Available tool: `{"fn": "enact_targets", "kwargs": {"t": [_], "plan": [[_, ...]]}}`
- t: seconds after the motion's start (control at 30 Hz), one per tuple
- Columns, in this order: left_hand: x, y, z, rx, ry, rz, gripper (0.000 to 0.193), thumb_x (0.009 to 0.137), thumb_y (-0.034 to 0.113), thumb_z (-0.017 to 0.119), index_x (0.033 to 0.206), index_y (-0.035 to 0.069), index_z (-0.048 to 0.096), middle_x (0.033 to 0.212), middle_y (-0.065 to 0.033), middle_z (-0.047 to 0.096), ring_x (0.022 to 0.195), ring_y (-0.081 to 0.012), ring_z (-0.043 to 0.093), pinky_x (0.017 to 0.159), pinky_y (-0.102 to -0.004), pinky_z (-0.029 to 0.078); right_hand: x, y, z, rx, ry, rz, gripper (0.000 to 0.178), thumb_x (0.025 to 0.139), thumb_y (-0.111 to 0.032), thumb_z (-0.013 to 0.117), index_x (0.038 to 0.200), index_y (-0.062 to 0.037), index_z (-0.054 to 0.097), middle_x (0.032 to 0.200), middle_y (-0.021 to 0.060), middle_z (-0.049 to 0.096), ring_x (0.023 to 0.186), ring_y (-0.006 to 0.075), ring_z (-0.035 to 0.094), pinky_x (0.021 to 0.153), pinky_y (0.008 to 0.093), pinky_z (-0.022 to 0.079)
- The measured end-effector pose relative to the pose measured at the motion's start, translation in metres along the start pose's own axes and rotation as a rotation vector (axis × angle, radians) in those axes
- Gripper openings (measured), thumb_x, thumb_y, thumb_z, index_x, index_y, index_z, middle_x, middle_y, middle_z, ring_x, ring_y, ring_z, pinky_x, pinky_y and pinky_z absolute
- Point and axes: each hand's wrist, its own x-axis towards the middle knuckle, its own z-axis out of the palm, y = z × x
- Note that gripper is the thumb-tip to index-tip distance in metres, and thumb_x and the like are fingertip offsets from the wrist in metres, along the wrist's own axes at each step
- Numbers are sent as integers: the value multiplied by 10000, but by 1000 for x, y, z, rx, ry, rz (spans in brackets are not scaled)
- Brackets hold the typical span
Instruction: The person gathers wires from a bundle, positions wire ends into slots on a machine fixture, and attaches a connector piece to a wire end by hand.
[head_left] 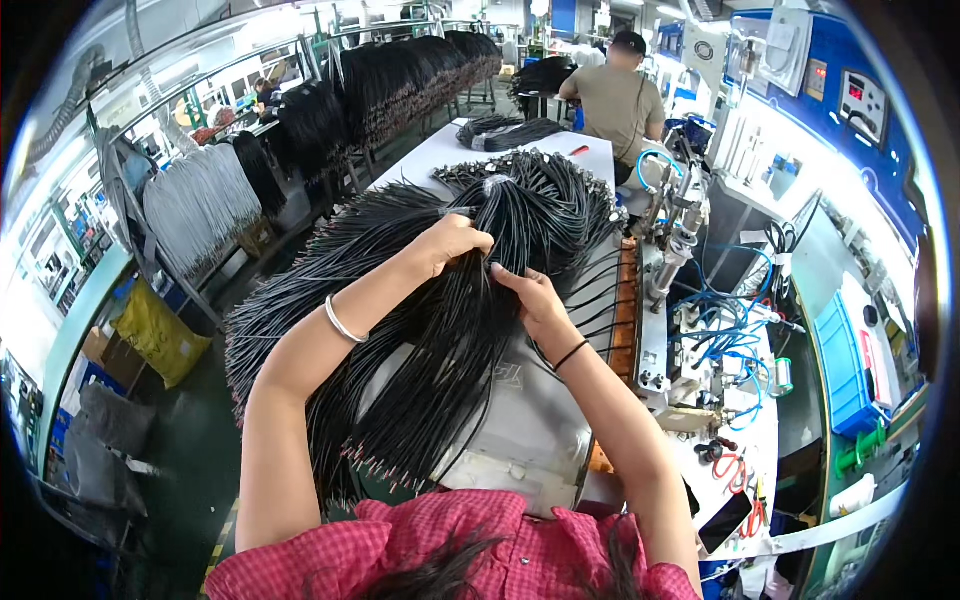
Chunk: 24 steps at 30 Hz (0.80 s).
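Pink-checked shirt (470, 545), both hands (455, 243) pinching slim black cables (430, 400) — smooth strands, fanned across white tabletop (417, 160)

On my left I see a dark greenish floor (185, 445) with a yellow-and-black stripe (222, 540), and a green-edged bench (70, 310) near the rim of my view. A white table (415, 162) extends ahead of me. To my right, a blue panel (900, 150) rises above glaring white light (845, 190).

A pinkish-red checked shirt (430, 535) has a small button (525, 561) down its front; beyond the shirt, a silver bangle (340, 322) rings the left forearm (388, 282), a thin black band (571, 356) the right wrist (558, 342).
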Motion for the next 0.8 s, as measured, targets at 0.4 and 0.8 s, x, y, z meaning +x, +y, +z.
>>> {"fn": "enact_targets", "kwargs": {"t": [0.4,0.8], "plan": [[-26,8,19,485,64,-15,285,815,289,656,844,44,513,576,-33,528,457,-159,486,452,-309,423,-99,1,-17,111,-64,88,207,815,-28,547,1020,-7,537,644,22,490,593,127,500,571,286,451],[-70,13,147,1182,-353,1308,62,672,117,562,629,88,528,683,-47,568,677,-181,568,591,-296,434,-283,-37,-97,-939,80,-4,203,882,-104,540,1048,13,543,745,33,561,616,103,527,556,240,439]]}}
